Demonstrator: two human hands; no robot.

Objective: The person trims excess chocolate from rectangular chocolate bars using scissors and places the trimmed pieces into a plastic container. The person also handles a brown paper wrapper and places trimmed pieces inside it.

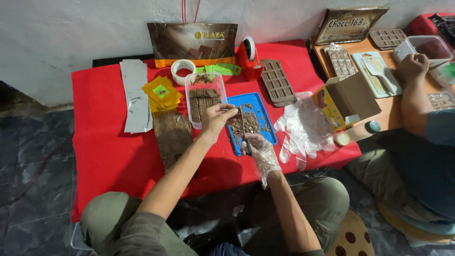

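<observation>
Dark stone floor [38, 156] surrounds a low surface [104, 142] draped in red cloth, set against a white wall. I sit at its near edge, knees in olive trousers at the bottom of the head view.

Nearest to me is my right hand [259, 148], covered by a clear plastic glove. Its fingers are closed round the handle of a knife [244, 130]. The blade's long axis runs away from me, up over the blue tray [265, 106], through the pile of chocolate shavings [249, 124].

My left hand [215, 118] is bare and lies just beyond and left of the right hand. Its fingers are pinched on a small chocolate piece [232, 110] at the blade's far end, above the tray's left half. The piece is mostly hidden, so I cannot tell its shape. The left hand is the nearer one to the clear tub [204, 102] of chocolate squares, which touches the tray's left edge.

A brown slab in wrapping [173, 137] lies left of the tub; loose clear gloves [303, 128] lie right of the tray. Farther back stand yellow packets [162, 92], a tape roll [182, 71], a red tape dispenser [249, 59] and a brown mould [277, 81].

At the right, another person's hand [411, 66] rests by a clear box [426, 47] on a wooden bench.
</observation>
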